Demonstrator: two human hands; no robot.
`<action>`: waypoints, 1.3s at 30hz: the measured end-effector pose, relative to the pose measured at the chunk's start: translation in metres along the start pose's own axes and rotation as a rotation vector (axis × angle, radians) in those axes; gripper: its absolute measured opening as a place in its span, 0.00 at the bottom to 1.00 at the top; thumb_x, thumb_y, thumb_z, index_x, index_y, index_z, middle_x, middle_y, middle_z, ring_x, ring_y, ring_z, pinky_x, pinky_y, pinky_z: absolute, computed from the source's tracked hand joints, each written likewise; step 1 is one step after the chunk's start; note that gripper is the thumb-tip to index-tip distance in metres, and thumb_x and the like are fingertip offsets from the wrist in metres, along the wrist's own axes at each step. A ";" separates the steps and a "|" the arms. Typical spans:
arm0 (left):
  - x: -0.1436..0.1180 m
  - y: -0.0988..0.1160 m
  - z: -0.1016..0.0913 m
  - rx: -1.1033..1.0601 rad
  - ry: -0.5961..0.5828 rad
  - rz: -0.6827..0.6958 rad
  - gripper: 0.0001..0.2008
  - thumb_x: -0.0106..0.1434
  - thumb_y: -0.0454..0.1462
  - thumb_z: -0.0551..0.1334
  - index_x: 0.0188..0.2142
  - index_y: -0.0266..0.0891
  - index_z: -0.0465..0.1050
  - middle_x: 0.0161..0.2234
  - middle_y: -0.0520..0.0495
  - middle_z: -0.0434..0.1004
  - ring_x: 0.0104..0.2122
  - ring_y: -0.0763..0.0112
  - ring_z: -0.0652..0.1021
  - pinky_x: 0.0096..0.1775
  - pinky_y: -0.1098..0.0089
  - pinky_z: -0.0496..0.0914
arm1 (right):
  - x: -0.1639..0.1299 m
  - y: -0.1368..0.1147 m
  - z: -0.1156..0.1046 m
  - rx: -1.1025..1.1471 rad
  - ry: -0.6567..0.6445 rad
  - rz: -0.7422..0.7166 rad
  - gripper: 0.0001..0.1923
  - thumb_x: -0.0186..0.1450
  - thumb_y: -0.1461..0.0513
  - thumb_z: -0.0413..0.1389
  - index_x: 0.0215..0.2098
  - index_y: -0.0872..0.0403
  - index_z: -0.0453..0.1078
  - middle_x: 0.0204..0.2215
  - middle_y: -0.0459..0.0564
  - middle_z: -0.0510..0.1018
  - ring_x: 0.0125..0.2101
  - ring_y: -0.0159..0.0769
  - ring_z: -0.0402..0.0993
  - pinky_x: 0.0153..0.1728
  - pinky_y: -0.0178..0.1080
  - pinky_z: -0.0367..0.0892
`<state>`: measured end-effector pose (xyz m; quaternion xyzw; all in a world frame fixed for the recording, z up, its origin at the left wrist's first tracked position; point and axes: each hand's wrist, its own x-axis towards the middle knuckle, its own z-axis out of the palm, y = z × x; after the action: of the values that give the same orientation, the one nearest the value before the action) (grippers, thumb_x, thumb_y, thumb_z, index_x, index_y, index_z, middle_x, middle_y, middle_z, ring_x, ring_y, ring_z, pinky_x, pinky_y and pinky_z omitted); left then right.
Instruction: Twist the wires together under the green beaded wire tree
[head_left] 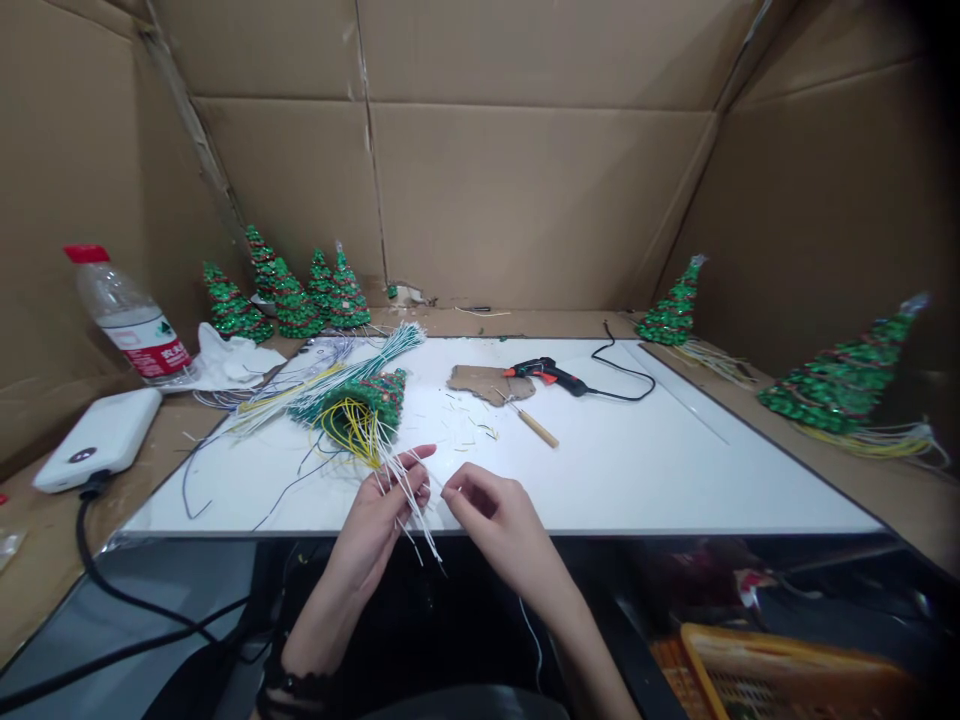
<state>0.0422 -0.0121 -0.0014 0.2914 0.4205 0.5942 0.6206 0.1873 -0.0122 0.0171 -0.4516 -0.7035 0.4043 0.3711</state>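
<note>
My left hand (pixel 379 525) is closed around a bundle of white wires (pixel 429 540), whose loose ends fan out below the fingers. These wires, with yellow wires (pixel 352 425) among them, come out of the open base of a small green tinsel Christmas tree (pixel 388 392) lying on its side. Just to the right, my right hand (pixel 495 510) is pinched, thumb against forefinger, near the white wires. A thin pale strand appears at its fingertips, but whether it is a wire end is too small to tell.
On the white board (pixel 675 470) are a bundle of green-white wires (pixel 390 350), a glue gun (pixel 551 375) on torn cardboard (pixel 469 382), and a wooden-handled awl (pixel 538 428). Several trees (pixel 296 300) stand behind left. A bottle (pixel 139 325) and power bank (pixel 101 435) stand left; two trees (pixel 840 375) right.
</note>
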 end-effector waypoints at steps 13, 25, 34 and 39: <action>0.000 0.001 0.001 0.019 0.009 0.018 0.19 0.47 0.38 0.69 0.40 0.36 0.76 0.23 0.53 0.69 0.24 0.79 0.68 0.32 0.76 0.65 | -0.003 -0.001 0.004 -0.102 0.006 -0.027 0.07 0.62 0.64 0.48 0.26 0.53 0.63 0.19 0.41 0.65 0.21 0.28 0.58 0.23 0.30 0.50; 0.001 -0.001 -0.002 0.143 -0.025 0.045 0.15 0.49 0.40 0.67 0.36 0.37 0.76 0.22 0.53 0.69 0.24 0.77 0.69 0.31 0.75 0.64 | -0.003 0.001 0.005 -0.095 0.011 -0.025 0.08 0.63 0.63 0.47 0.27 0.53 0.62 0.19 0.41 0.65 0.21 0.29 0.58 0.23 0.30 0.50; -0.001 -0.004 0.005 0.336 -0.026 0.101 0.14 0.48 0.43 0.67 0.31 0.35 0.75 0.25 0.49 0.74 0.27 0.71 0.72 0.31 0.73 0.65 | 0.001 0.000 0.003 -0.115 0.028 -0.003 0.08 0.64 0.62 0.47 0.27 0.53 0.62 0.18 0.41 0.63 0.21 0.29 0.57 0.22 0.30 0.49; -0.002 -0.004 0.008 0.302 0.034 0.108 0.12 0.48 0.41 0.68 0.29 0.36 0.72 0.26 0.50 0.74 0.26 0.74 0.71 0.29 0.75 0.64 | 0.001 0.000 0.003 -0.123 0.023 -0.015 0.09 0.64 0.62 0.47 0.26 0.54 0.63 0.18 0.42 0.63 0.21 0.30 0.57 0.22 0.31 0.50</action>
<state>0.0513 -0.0139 -0.0004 0.3935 0.4994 0.5617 0.5294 0.1838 -0.0118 0.0164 -0.4730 -0.7259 0.3524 0.3539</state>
